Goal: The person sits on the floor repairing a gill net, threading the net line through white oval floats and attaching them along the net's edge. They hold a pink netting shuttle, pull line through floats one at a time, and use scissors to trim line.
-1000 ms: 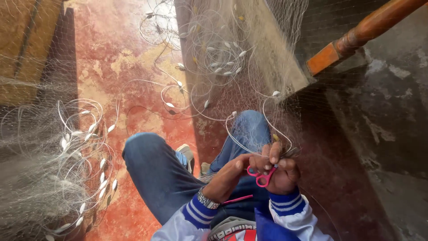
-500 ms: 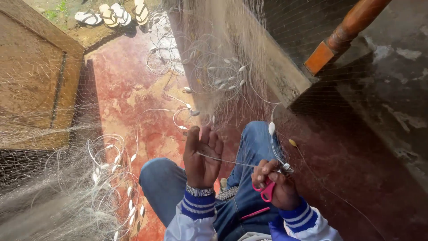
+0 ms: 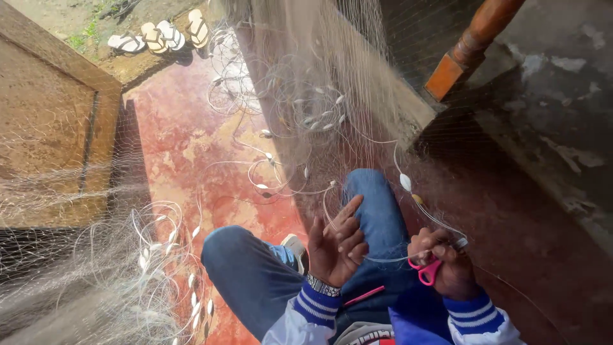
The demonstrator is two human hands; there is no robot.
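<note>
Sandals [image 3: 156, 35] are lying in a row on the ground at the top left; a wooden panel [image 3: 51, 134] is standing along the left edge; a turned wooden post [image 3: 476, 41] is rising at the top right; red floor [image 3: 185, 153] is catching sunlight.

A single head-worn camera looks steeply down from the seated person's own eye height, close over the blue-jeaned crossed legs [image 3: 306, 268] and both raised hands at the lower frame edge. It faces forward across the worn red concrete floor [image 3: 191, 147] toward the sunlit doorstep at top left.
</note>
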